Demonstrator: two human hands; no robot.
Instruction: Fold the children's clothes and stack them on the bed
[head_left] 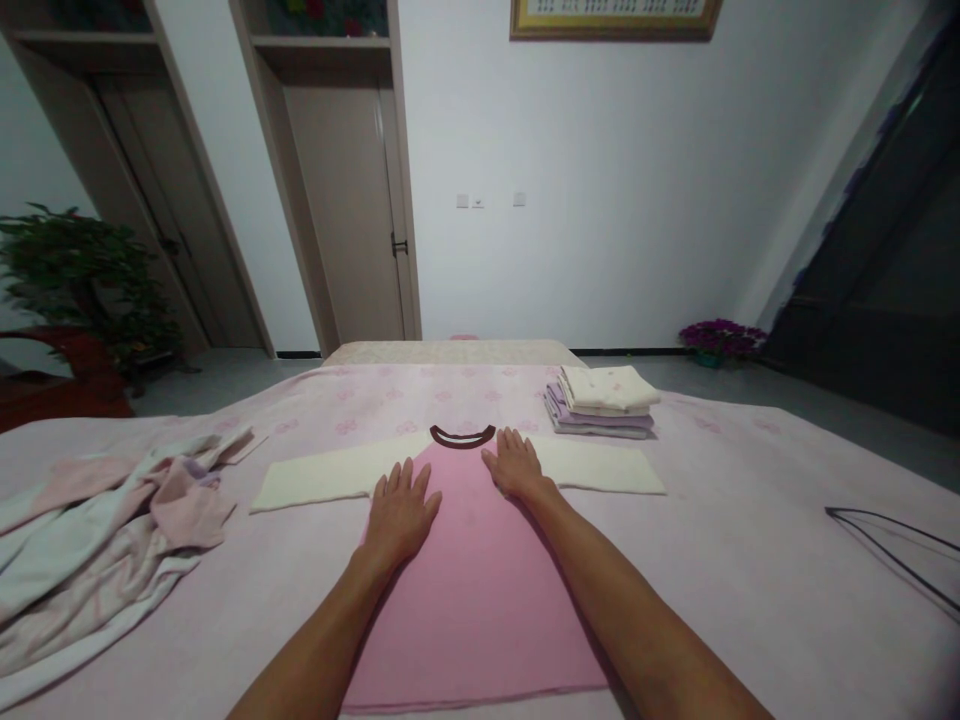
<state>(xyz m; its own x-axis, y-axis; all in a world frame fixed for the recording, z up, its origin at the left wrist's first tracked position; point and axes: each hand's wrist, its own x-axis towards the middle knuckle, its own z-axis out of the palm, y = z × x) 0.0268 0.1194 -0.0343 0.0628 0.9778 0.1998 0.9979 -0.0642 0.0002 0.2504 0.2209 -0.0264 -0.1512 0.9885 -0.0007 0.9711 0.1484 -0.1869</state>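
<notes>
A long-sleeved shirt (472,590) lies flat on the bed, with a pink body, cream sleeves and a dark brown collar at the far end. Both sleeves are stretched out sideways. My left hand (401,508) rests palm down with fingers spread where the left sleeve meets the body. Near the right shoulder, close to the collar, my right hand (516,465) also lies flat on the fabric, its fingers extended. Neither hand grips anything. My forearms cover parts of the shirt's side edges.
A stack of folded clothes (604,402) stands beyond the right sleeve. Rumpled clothes (112,530) lie in a heap at the left. A thin black cable (885,518) loops at the right edge. Everything rests on a pale pink sheet (735,560).
</notes>
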